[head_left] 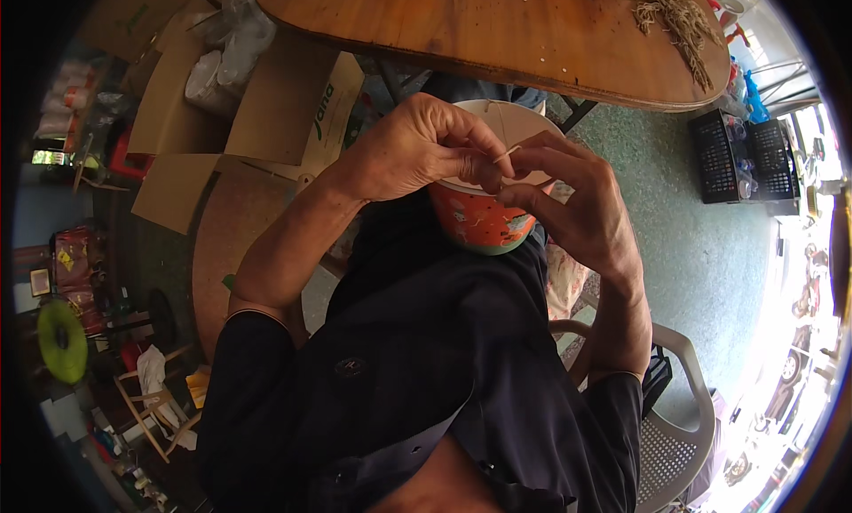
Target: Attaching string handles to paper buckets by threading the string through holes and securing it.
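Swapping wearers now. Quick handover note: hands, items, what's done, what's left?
Left hand: fingertips pinched on a thin pale stem.
Right hand: fingertips pinch the same stem from the other side.
Both hands are above an orange paper cup at the lap; its contents are hidden.
A pile of dried stalks lies on the wooden table ahead.
Done: cannot tell how many stems are handled.
Left: the pile on the table looks untouched.

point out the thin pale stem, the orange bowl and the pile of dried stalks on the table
thin pale stem (507, 154), head view, its middle, between the fingertips of both hands.
orange bowl (479, 222), head view, its patterned outer wall.
pile of dried stalks (672, 16), head view, middle of the heap.
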{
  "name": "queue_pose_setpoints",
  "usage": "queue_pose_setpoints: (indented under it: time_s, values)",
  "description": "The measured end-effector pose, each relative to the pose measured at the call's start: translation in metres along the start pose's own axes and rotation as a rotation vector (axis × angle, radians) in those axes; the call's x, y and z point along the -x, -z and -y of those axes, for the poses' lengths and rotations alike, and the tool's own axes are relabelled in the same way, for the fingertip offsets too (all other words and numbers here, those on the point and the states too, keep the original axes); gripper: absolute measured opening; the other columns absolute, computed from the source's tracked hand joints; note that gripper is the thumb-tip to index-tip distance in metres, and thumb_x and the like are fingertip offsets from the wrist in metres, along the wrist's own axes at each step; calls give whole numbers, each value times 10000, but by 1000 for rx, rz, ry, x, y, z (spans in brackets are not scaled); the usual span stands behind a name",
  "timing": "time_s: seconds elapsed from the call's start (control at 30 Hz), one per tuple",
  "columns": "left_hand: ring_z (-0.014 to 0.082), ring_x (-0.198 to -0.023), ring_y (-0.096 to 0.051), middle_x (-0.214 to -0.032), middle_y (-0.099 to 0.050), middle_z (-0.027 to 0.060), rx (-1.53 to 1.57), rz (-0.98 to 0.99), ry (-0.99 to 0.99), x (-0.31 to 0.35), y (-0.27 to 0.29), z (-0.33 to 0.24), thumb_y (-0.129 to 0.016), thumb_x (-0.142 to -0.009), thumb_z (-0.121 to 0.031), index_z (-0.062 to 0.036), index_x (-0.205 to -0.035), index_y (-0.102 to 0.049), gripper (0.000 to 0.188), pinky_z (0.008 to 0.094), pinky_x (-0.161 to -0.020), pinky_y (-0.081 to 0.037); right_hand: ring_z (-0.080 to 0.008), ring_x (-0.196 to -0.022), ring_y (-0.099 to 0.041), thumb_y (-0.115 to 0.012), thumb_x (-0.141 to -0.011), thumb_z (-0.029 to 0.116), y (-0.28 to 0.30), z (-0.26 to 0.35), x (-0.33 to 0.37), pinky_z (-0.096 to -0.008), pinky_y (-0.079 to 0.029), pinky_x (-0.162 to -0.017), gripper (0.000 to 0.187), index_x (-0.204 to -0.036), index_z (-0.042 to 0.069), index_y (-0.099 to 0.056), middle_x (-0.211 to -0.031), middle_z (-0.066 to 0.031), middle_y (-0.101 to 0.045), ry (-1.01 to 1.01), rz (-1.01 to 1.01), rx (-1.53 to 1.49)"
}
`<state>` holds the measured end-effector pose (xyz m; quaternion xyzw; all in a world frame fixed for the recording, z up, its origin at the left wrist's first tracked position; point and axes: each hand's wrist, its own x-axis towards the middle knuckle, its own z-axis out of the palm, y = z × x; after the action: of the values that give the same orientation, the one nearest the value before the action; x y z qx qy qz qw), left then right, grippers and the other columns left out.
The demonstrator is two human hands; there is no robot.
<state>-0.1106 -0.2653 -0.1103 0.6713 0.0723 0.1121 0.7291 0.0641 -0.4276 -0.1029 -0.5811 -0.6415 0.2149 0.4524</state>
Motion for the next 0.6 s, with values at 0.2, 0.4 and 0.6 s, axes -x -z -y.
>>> queue_pose_setpoints:
  time_s: [0.2, 0.4, 0.6]
  values:
    - [155, -881, -752, -956, -775, 105, -8, 1, -15, -1, 1, 4, -640, -951, 122, 51, -1022, -761, 158, 281, -844, -621, -187, -812, -755, -750, -917, 39, 1, 2, 0, -311, -591, -707, 96, -984, -30, -745, -931, -102, -725, -119, 16, -89]
    - [120, -858, -703, -921, -735, 67, -11, 44, 80, 0, 1, -6, -665, -988, 11, 29, -1048, -710, 77, 257, -798, -561, -204, -822, -742, -695, -896, -7, 0, -2, 1, -333, -579, -746, 39, -917, -38, -705, -916, -100, -712, -84, -17, -44]
    - [94, -852, -655, -911, -693, 30, 68, 73, 213, 3, 9, -11, -745, -973, -108, 2, -1047, -652, 161, 243, -779, -522, -218, -832, -740, -716, -862, -8, 6, 0, 2, -342, -573, -767, 58, -909, -36, -698, -933, -96, -719, -3, 10, -5]
